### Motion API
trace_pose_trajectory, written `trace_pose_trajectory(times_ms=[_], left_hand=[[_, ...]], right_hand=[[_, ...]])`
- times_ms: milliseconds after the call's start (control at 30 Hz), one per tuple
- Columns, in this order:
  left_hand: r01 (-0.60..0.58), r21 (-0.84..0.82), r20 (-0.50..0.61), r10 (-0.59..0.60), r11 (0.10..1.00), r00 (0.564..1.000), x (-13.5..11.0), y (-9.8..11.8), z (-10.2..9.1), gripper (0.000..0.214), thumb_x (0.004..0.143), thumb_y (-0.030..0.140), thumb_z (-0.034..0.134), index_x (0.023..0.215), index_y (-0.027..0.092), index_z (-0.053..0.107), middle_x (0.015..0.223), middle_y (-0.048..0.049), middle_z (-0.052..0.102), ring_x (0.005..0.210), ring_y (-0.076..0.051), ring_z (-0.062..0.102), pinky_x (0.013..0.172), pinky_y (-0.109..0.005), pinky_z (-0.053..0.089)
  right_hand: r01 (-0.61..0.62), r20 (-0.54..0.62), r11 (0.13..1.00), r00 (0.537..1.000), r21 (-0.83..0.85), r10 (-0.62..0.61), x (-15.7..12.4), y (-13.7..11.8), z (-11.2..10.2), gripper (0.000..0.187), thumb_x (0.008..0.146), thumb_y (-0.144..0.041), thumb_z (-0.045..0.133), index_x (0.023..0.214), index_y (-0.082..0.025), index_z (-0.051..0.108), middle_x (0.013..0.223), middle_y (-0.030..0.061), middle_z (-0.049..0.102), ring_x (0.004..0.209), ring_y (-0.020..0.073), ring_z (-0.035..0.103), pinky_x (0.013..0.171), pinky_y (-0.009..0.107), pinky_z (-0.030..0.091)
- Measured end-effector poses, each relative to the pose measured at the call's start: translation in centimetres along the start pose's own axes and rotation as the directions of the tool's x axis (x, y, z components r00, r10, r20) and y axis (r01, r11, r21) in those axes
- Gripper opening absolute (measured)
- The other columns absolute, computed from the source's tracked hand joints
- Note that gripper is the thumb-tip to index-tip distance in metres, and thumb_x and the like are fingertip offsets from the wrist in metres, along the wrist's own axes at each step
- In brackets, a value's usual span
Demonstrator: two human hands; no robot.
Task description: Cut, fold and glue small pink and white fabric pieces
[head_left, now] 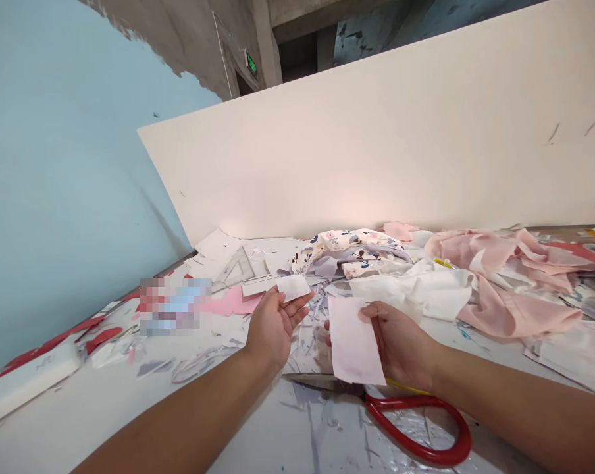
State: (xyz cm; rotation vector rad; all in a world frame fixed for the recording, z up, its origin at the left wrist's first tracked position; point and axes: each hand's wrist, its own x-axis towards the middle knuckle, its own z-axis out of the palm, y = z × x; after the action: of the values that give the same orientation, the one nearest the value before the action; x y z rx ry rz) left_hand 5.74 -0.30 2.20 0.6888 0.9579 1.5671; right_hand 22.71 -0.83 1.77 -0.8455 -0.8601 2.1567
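Position and grip

The left hand (pixel 275 326) is palm up above the middle of the table (pixel 75 415). Its thumb closes on the white slip (pixel 294 288), which lies across the fingers; these are extended, nearly together. The right hand (pixel 401 345) is opposite, well apart from it. Thumb in front and fingers behind, it clamps the upper right part of the pale pink sheet (pixel 354 342), which hangs slightly tilted.

The scissors (pixel 399 438) lie nearer me than both hands, blades directed at the table's left edge. The sheet overlaps them in my line of sight; I cannot tell whether they touch.

Along the far edge, before the board (pixel 376 151), lies the printed cloth (pixel 322 247), with the white cloth (pixel 416 289) beside it. The pink cloth (pixel 515 319) is toward the far right corner, the set square (pixel 228 268) toward the far left. Offcuts (pixel 154 367) litter the surface.
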Motion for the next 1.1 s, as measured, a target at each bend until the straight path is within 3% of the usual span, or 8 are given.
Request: trace_pose_trajectory(times_ms=[100,200,333,600,867,1100], left_hand=[[0.002,0.059,0.08,-0.007,0.998,0.997,-0.1,-0.1,-0.1,0.018,0.074,0.014,0.042,0.089,0.017,0.052,0.102,-0.0097,0.064,0.092,-0.022,0.064,0.069,-0.027,0.048],[0.019,0.11,0.184,-0.039,0.994,0.982,-0.3,-0.3,-0.2,0.024,0.076,0.017,0.042,0.097,0.016,0.053,0.108,-0.0101,0.063,0.097,-0.022,0.062,0.076,-0.029,0.046],[0.056,0.143,0.254,-0.091,0.988,0.963,-0.7,-0.8,-0.2,0.028,0.079,0.02,0.041,0.104,0.018,0.052,0.114,-0.0095,0.06,0.103,-0.021,0.058,0.084,-0.032,0.043],[0.088,0.128,0.242,-0.117,0.988,0.963,-0.7,-1.6,-0.3,0.024,0.077,0.02,0.044,0.099,0.018,0.054,0.11,-0.0091,0.062,0.099,-0.021,0.059,0.09,-0.036,0.041],[0.003,0.107,0.235,-0.028,0.994,0.972,-0.3,-2.9,-0.9,0.031,0.077,0.021,0.046,0.106,0.021,0.056,0.112,-0.0058,0.063,0.102,-0.02,0.058,0.094,-0.038,0.038],[-0.015,0.097,0.329,-0.018,0.995,0.944,-0.9,-2.9,-0.7,0.024,0.078,0.021,0.044,0.099,0.02,0.057,0.11,-0.0065,0.063,0.103,-0.021,0.057,0.097,-0.039,0.035]], right_hand=[[-0.047,-0.047,0.996,0.998,0.076,0.051,0.0,0.5,0.2,0.037,0.073,-0.029,0.037,0.102,-0.015,0.053,0.079,0.01,0.07,0.076,0.0241,0.066,0.076,0.041,0.048],[-0.002,-0.06,0.996,0.998,0.09,0.008,0.1,0.7,0.3,0.038,0.078,-0.027,0.036,0.112,-0.017,0.049,0.084,0.0076,0.07,0.075,0.0221,0.067,0.075,0.04,0.049],[0.065,0.003,0.991,0.998,0.117,-0.066,0.1,0.6,0.2,0.04,0.082,-0.026,0.032,0.119,-0.017,0.045,0.09,0.0083,0.069,0.076,0.0211,0.067,0.076,0.039,0.049],[0.061,0.148,0.979,0.985,0.196,-0.091,-0.2,0.5,-0.1,0.044,0.08,-0.023,0.033,0.12,-0.012,0.047,0.095,0.013,0.069,0.082,0.0237,0.067,0.083,0.041,0.046],[0.049,0.131,0.959,0.987,0.279,-0.089,-0.9,0.7,0.7,0.047,0.078,-0.023,0.035,0.122,-0.011,0.046,0.098,0.0137,0.069,0.088,0.0251,0.065,0.087,0.043,0.043],[0.118,0.199,0.936,0.961,0.332,-0.192,-1.2,0.9,1.1,0.048,0.074,-0.02,0.036,0.12,-0.012,0.048,0.097,0.0124,0.069,0.091,0.0252,0.064,0.092,0.044,0.039]])
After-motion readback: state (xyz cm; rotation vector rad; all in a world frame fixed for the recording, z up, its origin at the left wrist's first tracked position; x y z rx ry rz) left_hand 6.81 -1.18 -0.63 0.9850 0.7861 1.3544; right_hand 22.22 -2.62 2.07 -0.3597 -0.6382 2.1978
